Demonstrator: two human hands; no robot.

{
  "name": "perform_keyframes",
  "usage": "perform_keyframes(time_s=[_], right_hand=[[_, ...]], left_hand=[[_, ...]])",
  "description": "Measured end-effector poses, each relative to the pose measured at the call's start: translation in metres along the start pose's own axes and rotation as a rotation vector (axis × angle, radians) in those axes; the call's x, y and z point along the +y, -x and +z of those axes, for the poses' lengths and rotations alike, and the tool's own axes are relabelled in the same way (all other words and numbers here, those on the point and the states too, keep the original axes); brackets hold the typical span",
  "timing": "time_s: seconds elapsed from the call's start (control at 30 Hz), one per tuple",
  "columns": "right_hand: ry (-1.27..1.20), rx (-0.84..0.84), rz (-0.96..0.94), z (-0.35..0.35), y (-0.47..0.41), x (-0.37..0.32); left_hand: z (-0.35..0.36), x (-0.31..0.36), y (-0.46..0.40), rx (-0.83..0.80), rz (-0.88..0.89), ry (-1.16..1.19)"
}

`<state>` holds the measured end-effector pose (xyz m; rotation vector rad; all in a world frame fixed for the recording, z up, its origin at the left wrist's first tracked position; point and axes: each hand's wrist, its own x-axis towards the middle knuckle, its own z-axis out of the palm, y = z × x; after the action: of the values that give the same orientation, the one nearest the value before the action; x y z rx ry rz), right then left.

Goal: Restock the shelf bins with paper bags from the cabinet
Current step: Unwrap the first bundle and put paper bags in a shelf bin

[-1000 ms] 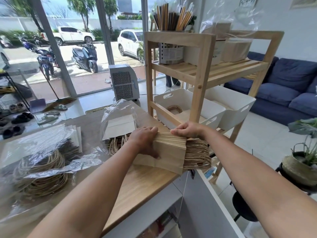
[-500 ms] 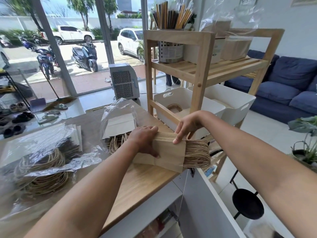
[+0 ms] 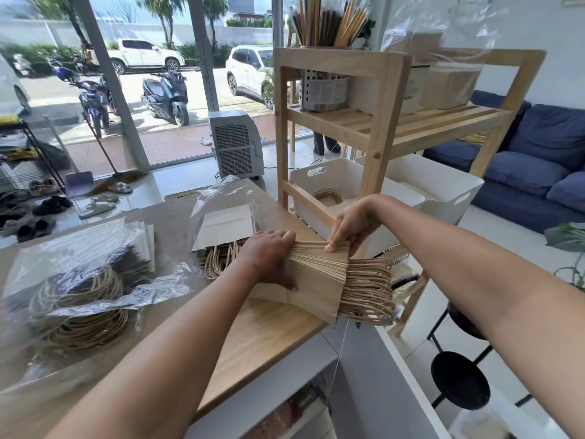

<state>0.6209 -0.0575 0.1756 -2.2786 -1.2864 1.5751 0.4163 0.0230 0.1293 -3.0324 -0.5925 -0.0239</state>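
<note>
Right hand (image 3: 349, 228) has slid from the far end of the stack to its top edges, thumb now pinching them; left hand (image 3: 269, 259) stays clamped on the near side. The stack of brown paper bags (image 3: 319, 280), flat, w/ twisted-cord handles, stands on edge at the wooden desk (image 3: 269, 337) corner. Behind: white plastic bins (image 3: 345, 182) on pine shelf (image 3: 380, 128), the shelf post betw. stack & bins. Plastic-wrapped bag bundles (image 3: 79, 280) lie left.

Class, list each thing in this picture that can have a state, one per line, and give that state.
Stack of brown paper bags: held on edge at the counter corner, handles pointing right.
Left hand: grips the stack's left end.
Right hand: pinches the bags' top edges.
Left white bin: on the shelf, partly filled with bags.
Right white bin: on the shelf, contents unclear.
Plastic wrapper: torn open, white bags inside.
</note>
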Motion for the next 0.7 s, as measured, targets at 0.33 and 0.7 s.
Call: perform_keyframes(time_s=[0.33,0.7], right_hand=[[-0.250,-0.156,-0.019,-0.001,-0.013,0.025],[-0.320,0.377,-0.200,0.047,0.022,0.047]], left_hand=[[0.003,0.000,0.002,-0.014,-0.003,-0.011],[0.004,-0.003,0.000,-0.011,-0.002,-0.007]])
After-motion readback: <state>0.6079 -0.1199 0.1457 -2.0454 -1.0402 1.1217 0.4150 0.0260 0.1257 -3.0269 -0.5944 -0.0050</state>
